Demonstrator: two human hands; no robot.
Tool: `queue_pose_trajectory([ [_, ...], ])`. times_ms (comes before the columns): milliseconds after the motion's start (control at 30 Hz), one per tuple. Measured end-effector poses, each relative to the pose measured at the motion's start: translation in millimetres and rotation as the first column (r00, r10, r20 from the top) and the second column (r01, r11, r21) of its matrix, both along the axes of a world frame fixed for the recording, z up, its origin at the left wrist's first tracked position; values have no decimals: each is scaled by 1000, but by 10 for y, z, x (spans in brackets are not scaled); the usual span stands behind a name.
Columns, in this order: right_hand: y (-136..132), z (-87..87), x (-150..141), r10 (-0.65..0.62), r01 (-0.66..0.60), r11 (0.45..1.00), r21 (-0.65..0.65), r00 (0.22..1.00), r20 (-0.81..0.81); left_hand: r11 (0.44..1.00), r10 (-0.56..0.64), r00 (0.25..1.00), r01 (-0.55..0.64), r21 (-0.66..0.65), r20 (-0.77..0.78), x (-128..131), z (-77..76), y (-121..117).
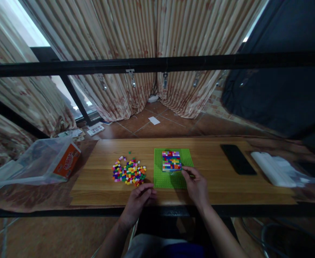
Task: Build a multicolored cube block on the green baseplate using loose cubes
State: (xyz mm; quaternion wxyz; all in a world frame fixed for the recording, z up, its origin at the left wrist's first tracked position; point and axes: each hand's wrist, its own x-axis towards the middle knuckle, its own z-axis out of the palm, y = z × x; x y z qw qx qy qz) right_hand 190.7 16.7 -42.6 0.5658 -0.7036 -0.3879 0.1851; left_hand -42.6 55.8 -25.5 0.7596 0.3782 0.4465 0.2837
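A block of small toy bricks (171, 160) in many colours, built up in rows, stands on a green studded baseplate (170, 181). My right hand (197, 184) is at the block's near right corner, thumb and index finger pinched together. Whatever lies between those fingertips is too small to make out. Left of the baseplate's near corner, my left hand (140, 200) rests low with its fingers loosely bent and a gap by the thumb; I see no brick in it. Beyond it is a loose pile of coloured bricks (130, 172).
The wooden board (106, 195) carries a black phone-like slab (238, 159) on the right. Beside it lies a white object (272, 169) with clear plastic. A transparent tub (43, 163) with an orange label stands at left. A black rail (146, 66) crosses before the curtains.
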Motion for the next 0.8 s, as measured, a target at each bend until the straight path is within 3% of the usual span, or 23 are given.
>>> queue_pose_trajectory([
  [300,175,-4,-19,-77,100,994,46,926,-369,1000,-3,1000,3,4,-14,1,37,-4],
  [800,242,-19,57,-48,77,997,31,842,-538,1000,-27,1000,27,7,-1,-7,-66,34],
])
